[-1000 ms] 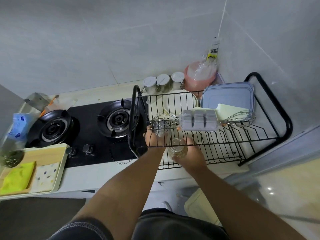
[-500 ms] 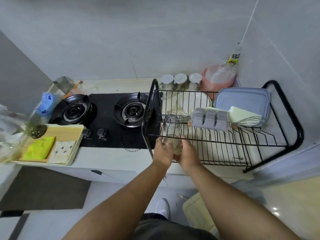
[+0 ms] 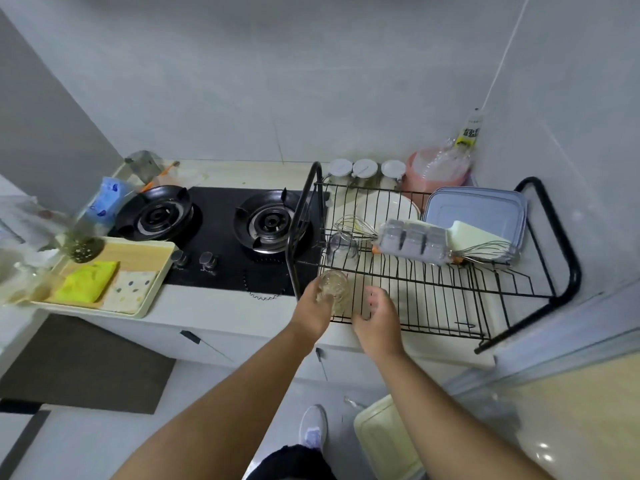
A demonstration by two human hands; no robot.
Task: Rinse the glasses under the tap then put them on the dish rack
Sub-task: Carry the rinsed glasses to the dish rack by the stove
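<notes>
The pale bench [image 3: 221,308] is carrying a black wire dish rack [image 3: 450,299] at its right end, beside a black two-burner hob [image 3: 218,237]. The left hand [image 3: 313,308] is gripping a clear textured glass tumbler [image 3: 333,289] and holding it at the rack's front-left corner; whether it is touching the wires cannot be confirmed. The right hand [image 3: 375,317] is hanging relaxed and empty just beside the tumbler. A second clear glass [image 3: 341,249] is standing on the rack behind it. Judgement: one glass is racked, and this one is being placed. No tap or further glasses are showing.
</notes>
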